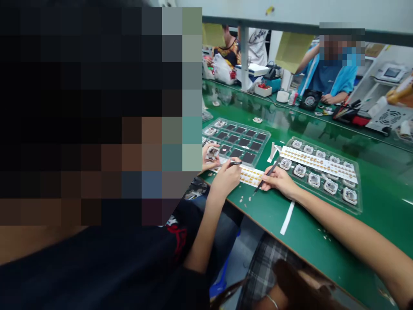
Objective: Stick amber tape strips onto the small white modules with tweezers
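My right hand (280, 179) rests on the green table (322, 241), closed on black tweezers (267, 175) whose tip points down-left at a white strip of small yellow labels (253, 175). At the bottom edge, what looks like my left wrist (272, 299) with a thin bracelet lies over my plaid lap; its fingers do not show. A co-worker on my left has one hand (226, 177) pinching a dark tool (235, 163) over the same strip. Their other hand (209, 154) holds a small white part.
A clear tray (262, 148) of dark pockets lies behind the co-worker's hands. A second clear tray (351, 206) holds several white parts, with another label strip (318, 161) across it. A white backing strip (287, 218) lies nearby. People work at the far side.
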The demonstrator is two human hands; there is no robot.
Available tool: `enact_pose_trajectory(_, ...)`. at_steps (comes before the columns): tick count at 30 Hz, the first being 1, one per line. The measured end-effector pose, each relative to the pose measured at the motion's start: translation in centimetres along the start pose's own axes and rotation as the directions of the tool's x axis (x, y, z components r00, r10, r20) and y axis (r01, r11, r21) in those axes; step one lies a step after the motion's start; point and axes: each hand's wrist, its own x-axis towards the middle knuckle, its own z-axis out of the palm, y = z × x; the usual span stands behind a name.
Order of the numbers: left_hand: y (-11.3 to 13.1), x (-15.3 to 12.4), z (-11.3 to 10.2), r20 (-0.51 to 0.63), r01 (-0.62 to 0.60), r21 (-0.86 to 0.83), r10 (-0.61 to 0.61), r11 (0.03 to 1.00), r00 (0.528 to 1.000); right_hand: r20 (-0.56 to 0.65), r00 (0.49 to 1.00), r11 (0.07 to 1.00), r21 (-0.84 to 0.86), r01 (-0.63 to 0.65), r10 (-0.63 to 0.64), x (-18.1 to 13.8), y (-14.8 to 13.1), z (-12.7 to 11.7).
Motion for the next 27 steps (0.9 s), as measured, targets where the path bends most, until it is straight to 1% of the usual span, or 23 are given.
enact_pose_trajectory(3, -0.3, 0.2, 0.0, -0.031, -0.045, 0.027, 0.046, 0.999, 0.998, -0.011, 1.000, 1.000, -0.004, 0.026, -0.026, -0.1, 0.2, 0.0)
enact_pose_trajectory(8, -0.8, 0.5, 0.5, -0.078, -0.051, 0.104, 0.059, 0.993, 0.995, -0.006, 0.998, 0.998, -0.029, 0.057, -0.057, -0.5, 0.1, 0.0)
enact_pose_trajectory(10, -0.8, 0.6, 0.7, -0.070, -0.056, 0.150, 0.067, 0.987, 0.995, -0.001, 0.997, 0.997, -0.028, 0.074, -0.074, -0.6, 0.1, 0.1)
enact_pose_trajectory(13, -0.7, 0.5, 0.8, -0.028, -0.085, 0.211, 0.093, 0.974, 0.995, 0.003, 0.996, 0.996, -0.018, 0.093, -0.093, -0.6, 0.2, 0.0)
enact_pose_trajectory(17, -0.1, 0.0, 0.3, 0.021, -0.117, 0.272, 0.116, 0.955, 0.993, 0.009, 0.997, 0.997, -0.012, 0.077, -0.077, -0.3, 0.3, -0.4)
enact_pose_trajectory(22, 0.4, -0.4, -0.8, -0.013, -0.106, 0.327, 0.117, 0.939, 0.993, -0.007, 0.999, 0.999, -0.005, 0.052, -0.052, -0.2, -0.4, -0.2)
enact_pose_trajectory(25, 0.4, -0.3, -1.5, -0.049, -0.113, 0.326, 0.136, 0.938, 0.990, -0.037, 0.998, 0.998, 0.013, 0.060, -0.060, -2.3, -2.1, -0.5)
enact_pose_trajectory(27, 0.4, -0.4, -2.1, -0.081, -0.129, 0.297, 0.159, 0.946, 0.984, -0.054, 0.997, 0.998, 0.006, 0.058, -0.057, -5.2, -3.3, -1.7)
